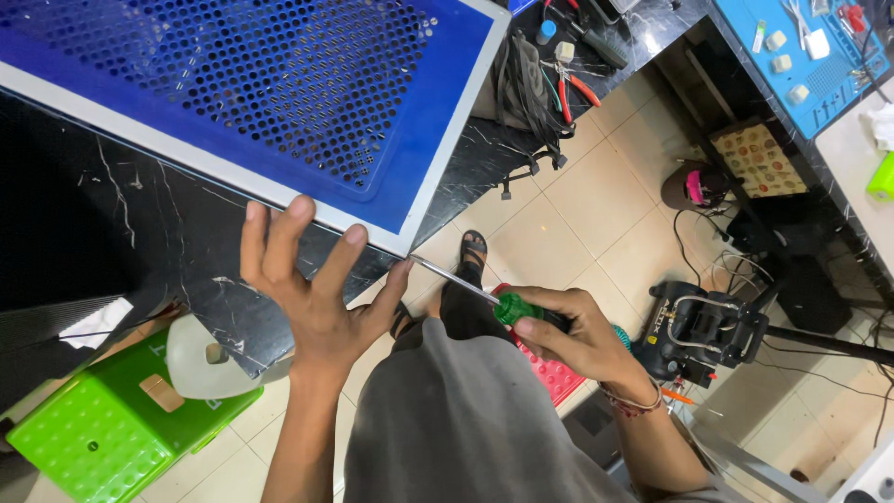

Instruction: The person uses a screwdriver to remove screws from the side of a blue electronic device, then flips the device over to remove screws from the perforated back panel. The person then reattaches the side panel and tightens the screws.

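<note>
The right hand (582,340) is closed around the green handle of a screwdriver (484,296). The metal shaft runs up and to the left, and its tip meets the near corner of a flat panel (424,158) with a perforated blue face and a pale grey rim. The left hand (312,289) is open with fingers spread wide; the fingertips rest at the near edge of the panel, holding nothing. The panel lies on a black marbled worktop (158,233). Below the left hand, a green plastic stool (112,428) stands on the tiled floor. At the worktop's far end lie red-handled pliers (570,88). A small black compressor (703,326) sits on the floor to the right.
</note>
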